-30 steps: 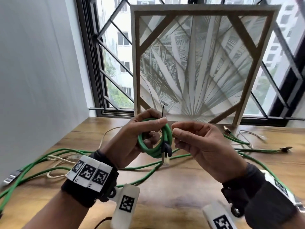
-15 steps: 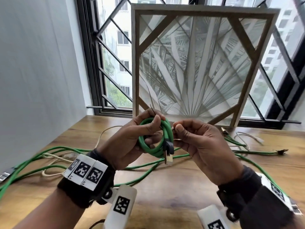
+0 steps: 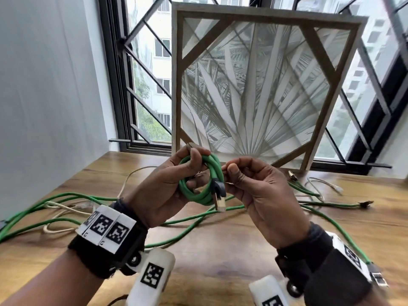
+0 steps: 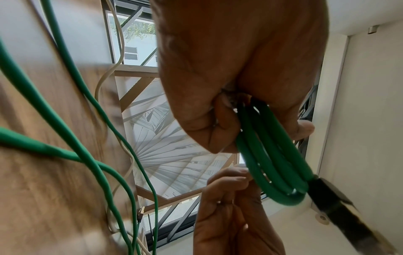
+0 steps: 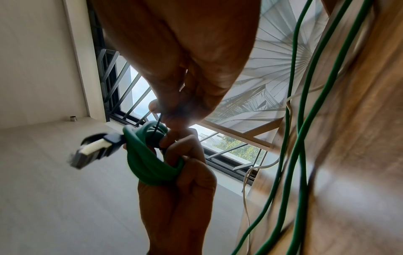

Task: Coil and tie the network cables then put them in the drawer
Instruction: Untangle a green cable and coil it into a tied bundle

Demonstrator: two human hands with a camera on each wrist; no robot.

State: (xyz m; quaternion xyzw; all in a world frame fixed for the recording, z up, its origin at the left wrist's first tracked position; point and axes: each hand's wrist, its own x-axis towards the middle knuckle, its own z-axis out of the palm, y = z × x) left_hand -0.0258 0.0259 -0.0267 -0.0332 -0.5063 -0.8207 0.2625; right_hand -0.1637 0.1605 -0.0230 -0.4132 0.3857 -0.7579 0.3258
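My left hand (image 3: 195, 171) grips a small green coiled cable (image 3: 196, 196), fingers through the loop and thumb on top. The coil (image 4: 277, 163) hangs from that fist in the left wrist view. Its black-booted plug (image 3: 220, 200) dangles at the coil's right side. My right hand (image 3: 228, 171) pinches a thin black tie (image 5: 157, 127) that runs down into the coil (image 5: 148, 163). The tie's other end pokes up behind my left fingers. Both hands are raised above the wooden table (image 3: 220, 250).
Loose green cables (image 3: 55, 195) and a white cable (image 3: 55, 208) sprawl over the table's left. More green and white cables (image 3: 326, 203) lie at the right. A framed leaf-pattern panel (image 3: 265, 85) leans against the barred window. A grey wall stands at the left.
The tie's free end above the coil has swung to the left. Both hands stay on the coil and have barely shifted.
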